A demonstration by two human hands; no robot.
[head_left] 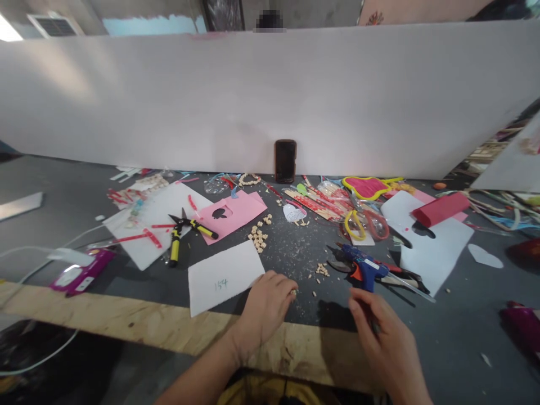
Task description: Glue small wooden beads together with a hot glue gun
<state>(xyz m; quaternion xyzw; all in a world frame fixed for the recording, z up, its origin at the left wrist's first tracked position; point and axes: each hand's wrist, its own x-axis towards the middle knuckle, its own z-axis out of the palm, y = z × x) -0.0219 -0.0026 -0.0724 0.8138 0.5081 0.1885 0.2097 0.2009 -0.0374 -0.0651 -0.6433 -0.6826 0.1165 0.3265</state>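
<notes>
My left hand (pixel 270 298) rests near the table's front edge, its fingers curled together. At the fingertips is a small pale wooden piece (pixel 294 292). A white card (pixel 225 275) marked "154" lies left of that wrist. My right hand (pixel 386 334) is closed, thumb close to the index finger; whatever sits inside its curl is hidden. Just beyond its fingertips lies a blue glue gun (pixel 369 270) with an orange trigger and a clear glue stick, its handle end covered by the fingers. Small wooden pegs (pixel 322 270) and a pile of wooden cubes (pixel 258 237) lie further in.
Yellow-black pliers (pixel 174 244) and a pink card (pixel 234 216) lie left. Red-yellow scissors (pixel 366 225), white cut-out paper (pixel 439 253) and a red roll (pixel 441 208) are right. A phone (pixel 286 161) leans against a white board (pixel 189 107). A cable (pixel 50 354) hangs left.
</notes>
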